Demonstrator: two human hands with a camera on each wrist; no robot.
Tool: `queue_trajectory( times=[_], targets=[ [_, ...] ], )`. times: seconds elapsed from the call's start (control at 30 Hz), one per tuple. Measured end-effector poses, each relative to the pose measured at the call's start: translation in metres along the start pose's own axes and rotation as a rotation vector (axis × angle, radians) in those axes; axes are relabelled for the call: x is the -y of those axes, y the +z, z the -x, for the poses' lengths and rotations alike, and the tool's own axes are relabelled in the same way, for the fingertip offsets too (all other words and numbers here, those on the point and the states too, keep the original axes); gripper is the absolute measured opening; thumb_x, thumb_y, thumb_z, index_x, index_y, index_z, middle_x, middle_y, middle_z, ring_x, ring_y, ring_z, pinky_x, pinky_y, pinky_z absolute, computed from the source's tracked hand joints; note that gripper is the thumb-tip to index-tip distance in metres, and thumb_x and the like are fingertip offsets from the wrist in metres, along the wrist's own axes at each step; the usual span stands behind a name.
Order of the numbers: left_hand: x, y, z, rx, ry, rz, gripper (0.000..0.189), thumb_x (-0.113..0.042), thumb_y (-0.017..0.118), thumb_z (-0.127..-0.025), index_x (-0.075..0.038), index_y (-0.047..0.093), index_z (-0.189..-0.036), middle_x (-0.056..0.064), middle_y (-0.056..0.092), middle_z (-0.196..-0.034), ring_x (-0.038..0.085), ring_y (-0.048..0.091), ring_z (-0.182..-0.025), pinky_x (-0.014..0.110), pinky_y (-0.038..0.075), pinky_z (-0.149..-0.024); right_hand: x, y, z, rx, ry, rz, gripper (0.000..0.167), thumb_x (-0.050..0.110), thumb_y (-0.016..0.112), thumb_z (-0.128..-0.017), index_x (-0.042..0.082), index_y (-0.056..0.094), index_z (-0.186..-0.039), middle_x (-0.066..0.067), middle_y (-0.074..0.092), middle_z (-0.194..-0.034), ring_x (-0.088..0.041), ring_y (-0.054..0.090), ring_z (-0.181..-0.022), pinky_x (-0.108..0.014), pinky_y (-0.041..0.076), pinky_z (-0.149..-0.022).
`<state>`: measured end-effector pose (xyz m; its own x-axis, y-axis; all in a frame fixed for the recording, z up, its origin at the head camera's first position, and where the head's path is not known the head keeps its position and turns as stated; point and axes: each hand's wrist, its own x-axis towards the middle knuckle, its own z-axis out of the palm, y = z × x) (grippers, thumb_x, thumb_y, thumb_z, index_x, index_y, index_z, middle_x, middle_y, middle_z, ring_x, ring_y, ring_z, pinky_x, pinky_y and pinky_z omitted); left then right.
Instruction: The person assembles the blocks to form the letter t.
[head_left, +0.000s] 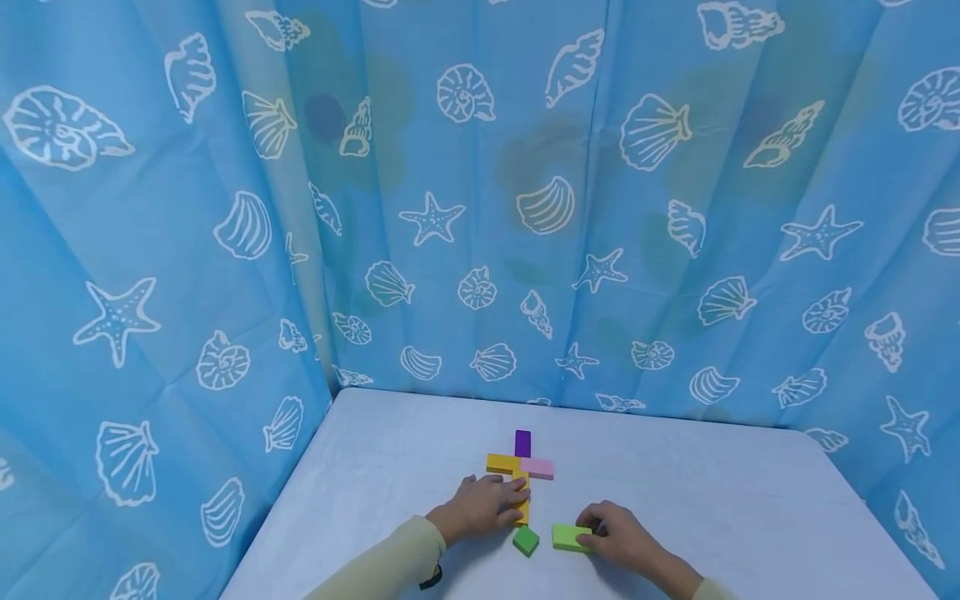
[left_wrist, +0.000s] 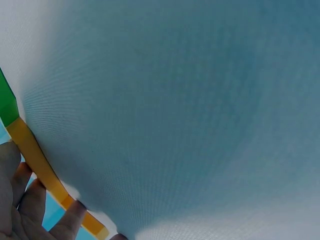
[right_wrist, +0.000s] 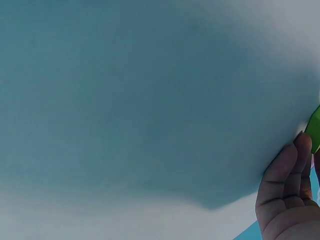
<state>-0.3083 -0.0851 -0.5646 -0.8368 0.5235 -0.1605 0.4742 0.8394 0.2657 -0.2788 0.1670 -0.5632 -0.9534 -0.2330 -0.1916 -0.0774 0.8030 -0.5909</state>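
My right hand [head_left: 624, 537] pinches one end of a light green rectangular block [head_left: 566, 538] low over the white table. In the right wrist view only a green edge [right_wrist: 314, 131] shows past the fingers. With its fingers spread, my left hand [head_left: 480, 505] rests on an upright line of yellow blocks [head_left: 522, 513], partly hiding it. The left wrist view shows the fingertips along a yellow block's side [left_wrist: 40, 164]. Just below the line lies a green block [head_left: 526, 541], turned like a diamond. At the top, a yellow-orange block [head_left: 501, 463] and a pink block [head_left: 538, 468] form a crossbar.
Beyond the crossbar stands a purple block [head_left: 522, 443]. The white tabletop [head_left: 675, 475] spreads to both sides of the blocks. A blue curtain with white shells [head_left: 465, 250] hangs behind the table and along its left and right sides.
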Motion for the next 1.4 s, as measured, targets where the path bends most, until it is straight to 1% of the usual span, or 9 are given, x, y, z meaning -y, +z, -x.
queue_trajectory(
  times=[0.2,0.37,0.47,0.73,0.97,1.23,1.4],
  targets=[
    [-0.0007,-0.0018,0.002,-0.005,0.009,-0.003,0.045,-0.048,0.052,-0.1,-0.039,0.049,-0.143,-0.022,0.041,-0.152,0.024,0.047,-0.138,0.066,0.037,-0.107,0.0063,0.0036,-0.0002,0.015,-0.005,0.003,0.011,0.016,0.078,-0.084,0.011,0.071,-0.092,0.001,0.061,-0.083,-0.013,0.056,-0.077,-0.033,0.053,-0.072],
    [-0.002,-0.004,0.0043,-0.009,0.013,-0.005,0.045,-0.048,0.053,-0.099,-0.039,0.05,-0.143,-0.022,0.041,-0.152,0.024,0.048,-0.138,0.065,0.038,-0.107,0.0055,0.0054,-0.0002,0.028,-0.053,0.006,0.012,0.019,0.077,-0.085,0.011,0.071,-0.092,0.002,0.061,-0.083,-0.013,0.055,-0.077,-0.032,0.052,-0.071],
    [-0.0023,-0.0037,0.0042,-0.01,0.015,-0.004,0.044,-0.049,0.052,-0.099,-0.039,0.05,-0.143,-0.023,0.041,-0.152,0.024,0.047,-0.138,0.065,0.038,-0.107,0.0051,0.0056,0.0008,0.035,-0.067,0.0,0.013,0.02,0.077,-0.085,0.011,0.071,-0.093,0.002,0.061,-0.084,-0.013,0.055,-0.077,-0.032,0.051,-0.07],
    [-0.0011,-0.0026,0.003,-0.007,0.013,-0.006,0.044,-0.049,0.052,-0.1,-0.039,0.05,-0.142,-0.021,0.041,-0.153,0.025,0.047,-0.138,0.065,0.038,-0.107,0.0065,0.0063,0.0015,0.041,-0.042,-0.017,0.014,0.022,0.077,-0.085,0.013,0.071,-0.094,0.002,0.061,-0.085,-0.012,0.055,-0.077,-0.031,0.05,-0.069],
    [-0.0026,-0.0046,0.0027,0.0,0.009,0.0,0.045,-0.048,0.053,-0.099,-0.038,0.051,-0.143,-0.021,0.042,-0.152,0.024,0.047,-0.138,0.065,0.037,-0.108,0.0035,0.0077,-0.0015,0.048,-0.04,-0.026,0.015,0.024,0.077,-0.085,0.014,0.071,-0.094,0.002,0.061,-0.085,-0.013,0.054,-0.076,-0.03,0.048,-0.069],
    [-0.0021,-0.0043,-0.0005,-0.039,0.003,0.017,0.051,-0.047,0.058,-0.097,-0.033,0.05,-0.145,-0.018,0.05,-0.147,0.021,0.049,-0.136,0.063,0.039,-0.108,0.0045,0.0069,-0.0018,0.04,-0.051,-0.029,0.015,0.024,0.077,-0.085,0.014,0.071,-0.095,0.002,0.06,-0.085,-0.014,0.053,-0.077,-0.03,0.047,-0.068],
    [-0.001,-0.0006,-0.0015,-0.039,0.021,-0.007,0.046,-0.048,0.056,-0.098,-0.032,0.054,-0.141,-0.017,0.047,-0.15,0.019,0.048,-0.137,0.061,0.04,-0.107,0.0048,0.0078,-0.0003,0.046,-0.04,-0.036,0.015,0.024,0.077,-0.085,0.014,0.071,-0.095,0.002,0.061,-0.084,-0.014,0.053,-0.076,-0.03,0.047,-0.069]
  ],
)
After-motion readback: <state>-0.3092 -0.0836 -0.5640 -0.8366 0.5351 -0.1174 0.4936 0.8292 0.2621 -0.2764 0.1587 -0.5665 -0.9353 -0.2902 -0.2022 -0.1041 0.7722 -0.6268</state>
